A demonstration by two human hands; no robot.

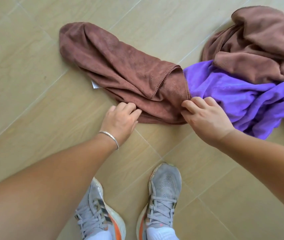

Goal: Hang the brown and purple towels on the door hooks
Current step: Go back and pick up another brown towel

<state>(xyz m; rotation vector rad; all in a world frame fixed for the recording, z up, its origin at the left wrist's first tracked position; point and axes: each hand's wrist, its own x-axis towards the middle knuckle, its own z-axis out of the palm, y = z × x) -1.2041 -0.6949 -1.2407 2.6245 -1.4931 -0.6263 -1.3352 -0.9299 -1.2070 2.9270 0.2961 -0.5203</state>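
A dark brown towel lies crumpled on the tiled floor in front of me. My left hand pinches its near edge on the left, fingers curled into the fabric. At the same edge on the right, my right hand grips the cloth where it meets a purple towel. The purple towel spreads to the right on the floor. A second, lighter brown towel is heaped on top of it at the upper right. No door or hooks are in view.
Beige floor tiles with pale grout lines stretch all around. My two grey sneakers stand just behind my hands. A white label sticks out from the dark brown towel's left side.
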